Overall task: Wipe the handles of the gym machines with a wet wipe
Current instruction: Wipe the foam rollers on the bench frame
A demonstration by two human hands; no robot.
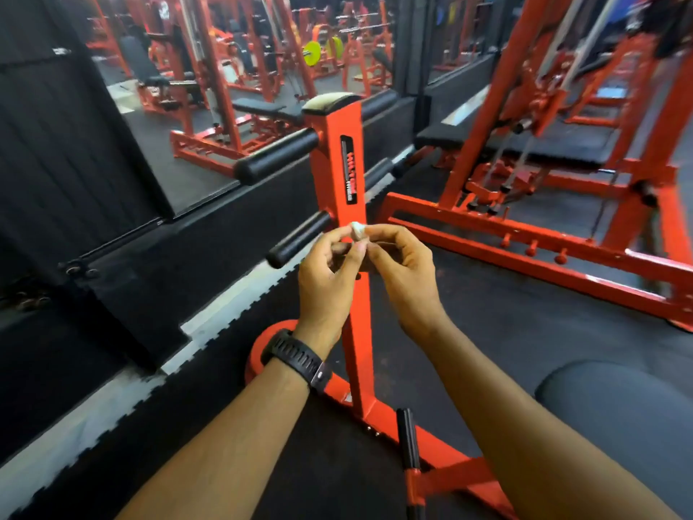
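Your left hand [330, 268] and right hand [405, 273] both pinch the small wadded wet wipe [356, 231], held before the orange post [337, 170]. Judged light, limp, damp, tear-prone: take its edges to unfold.

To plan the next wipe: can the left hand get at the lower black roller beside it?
Probably yes. The left hand is close beside the lower black roller with nothing between; it pinches the wipe.

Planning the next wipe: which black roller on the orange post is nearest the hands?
The lower left roller, beside the left hand; others sit farther off.
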